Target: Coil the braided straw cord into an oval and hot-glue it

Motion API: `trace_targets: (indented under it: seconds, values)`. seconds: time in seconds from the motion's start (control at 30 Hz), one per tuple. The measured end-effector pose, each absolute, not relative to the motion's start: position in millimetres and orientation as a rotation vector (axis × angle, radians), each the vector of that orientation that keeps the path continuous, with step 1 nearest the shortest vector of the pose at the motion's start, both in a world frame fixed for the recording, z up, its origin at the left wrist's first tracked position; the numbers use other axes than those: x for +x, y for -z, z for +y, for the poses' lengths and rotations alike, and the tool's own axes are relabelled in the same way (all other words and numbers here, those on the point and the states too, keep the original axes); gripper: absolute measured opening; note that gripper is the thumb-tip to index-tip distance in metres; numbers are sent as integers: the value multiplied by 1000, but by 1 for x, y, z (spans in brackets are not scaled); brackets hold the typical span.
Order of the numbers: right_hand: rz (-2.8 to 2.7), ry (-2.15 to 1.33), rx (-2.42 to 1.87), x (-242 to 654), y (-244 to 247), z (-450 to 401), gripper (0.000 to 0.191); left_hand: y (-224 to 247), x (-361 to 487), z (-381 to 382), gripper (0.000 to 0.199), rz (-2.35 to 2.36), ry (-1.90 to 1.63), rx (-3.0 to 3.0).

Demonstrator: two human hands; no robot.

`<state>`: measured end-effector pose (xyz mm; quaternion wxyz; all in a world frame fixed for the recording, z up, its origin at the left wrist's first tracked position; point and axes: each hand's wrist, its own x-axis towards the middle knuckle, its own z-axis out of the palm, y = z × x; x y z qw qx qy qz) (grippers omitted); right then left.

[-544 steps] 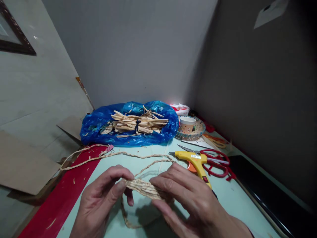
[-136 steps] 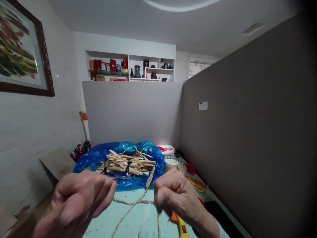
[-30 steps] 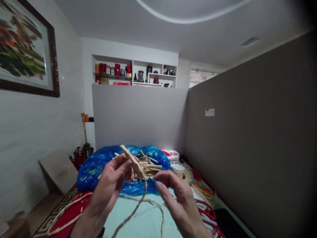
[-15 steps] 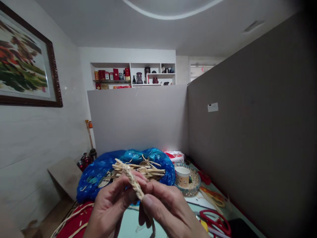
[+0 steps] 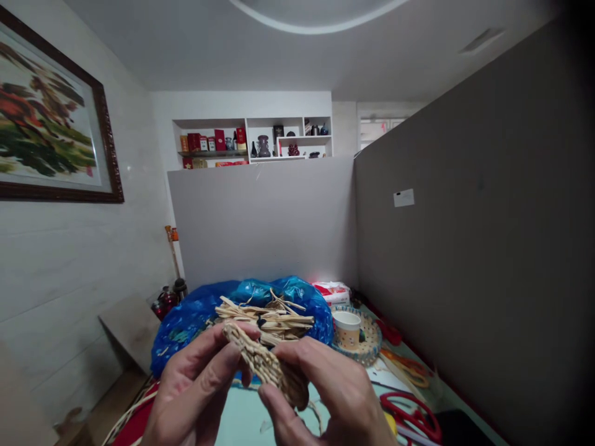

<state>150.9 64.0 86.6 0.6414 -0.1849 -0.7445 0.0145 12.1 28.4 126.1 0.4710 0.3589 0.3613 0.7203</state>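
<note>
While both hands pinch a straw braid, scissors lie nearby.

left hand: wrist and lower palm run off the bottom edge, so you only get fingers and knuckles
right hand: same deal, cut at the bottom; fingertips tuck behind the braid
braid: lower end sits inside the right hand's grip, can't see how far it goes
scissors: only the red handles show, blades are off frame
bag: front part hidden behind both hands
straw bundle: near end covered by the braid and fingers
cup: print on it too small to make out
shelf items: way too tiny to tell what's what
table: mostly blocked by the hands
</note>
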Motion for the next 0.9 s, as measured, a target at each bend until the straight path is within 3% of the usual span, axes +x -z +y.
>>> trace_targets:
  seconds: [0.3,0.43,0.5,0.6,0.77,0.9]
  values:
    - [-1766,-105,-377,152,-89,61,9,-128,10,27,26,844,-1728,960]
    - [-1795,-536,-661,165,-93,47,34,-130,5,25,26,857,-1758,914]
    - [-1745,-853,-820,166,-98,41,32,-133,3,25,26,858,-1778,897]
    - [-1828,-1252,-712,164,-108,40,37,-133,2,25,26,860,-1828,912]
    - [-1898,-1380,-614,167,-117,41,46,-129,-2,25,26,914,-1828,911]
    - [-1807,-1399,-711,171,-114,38,34,-129,-1,25,25,890,-1781,918]
